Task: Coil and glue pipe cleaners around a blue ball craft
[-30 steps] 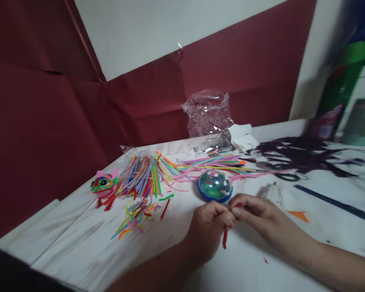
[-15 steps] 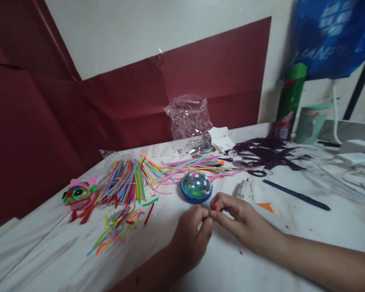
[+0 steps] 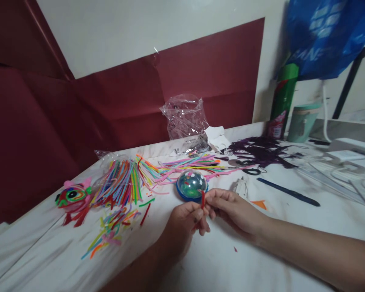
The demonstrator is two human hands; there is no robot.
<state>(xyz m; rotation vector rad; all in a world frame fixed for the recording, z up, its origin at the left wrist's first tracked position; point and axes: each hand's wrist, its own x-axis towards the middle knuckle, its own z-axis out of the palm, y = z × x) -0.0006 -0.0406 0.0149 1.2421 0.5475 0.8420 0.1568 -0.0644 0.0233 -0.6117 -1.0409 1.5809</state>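
Note:
A short red piece of pipe cleaner (image 3: 203, 200) stands upright between my two hands. My left hand (image 3: 187, 223) is closed, pinching it near its lower end with thumb and fingers. My right hand (image 3: 231, 207) comes from the right, its fingertips closed against the same piece. Just behind the hands sits a clear dome with a blue rim (image 3: 190, 186), with small coloured bits inside. At the left stands a colourful pipe cleaner animal figure (image 3: 74, 199) with big eyes, pink ears and red legs.
Bundled pipe cleaners (image 3: 121, 182) and cut scraps (image 3: 109, 233) lie to the left. Behind are a clear plastic bag (image 3: 185, 117) and a purple tangle (image 3: 258, 150). On the right are a glue gun (image 3: 241, 187), scissors (image 3: 251, 171), a dark blue stick (image 3: 287, 191), a green cup (image 3: 303, 121) and cables (image 3: 346, 178).
The red piece now shows upright between the fingers, where the hands hid most of it before. Both hands have turned slightly, and the whole view has shifted a little.

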